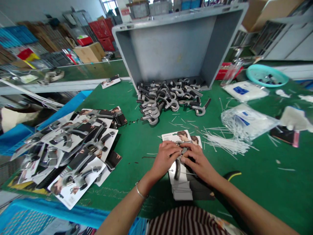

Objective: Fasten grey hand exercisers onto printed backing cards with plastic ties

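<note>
Near the table's front, a grey and black hand grip trainer [177,169] lies on a printed backing card [168,137], on top of a stack of cards [182,192]. My left hand [166,156] presses on the trainer from the left, fingers bent together at its upper part. From the right, my right hand [199,161] meets it there, thumb and fingers pinched near a thin white tie. Fingers hide the exact contact point. Loose white zip ties [227,143] lie to the right of the cards.
A grey crate [171,49] stands on its side behind a pile of grip trainers [168,94]. Carded trainers [78,153] are heaped at left. Plastic bags [246,119], a turquoise bowl [266,75] and yellow-handled cutters [232,175] are at right. A blue basket [93,213] sits at the front edge.
</note>
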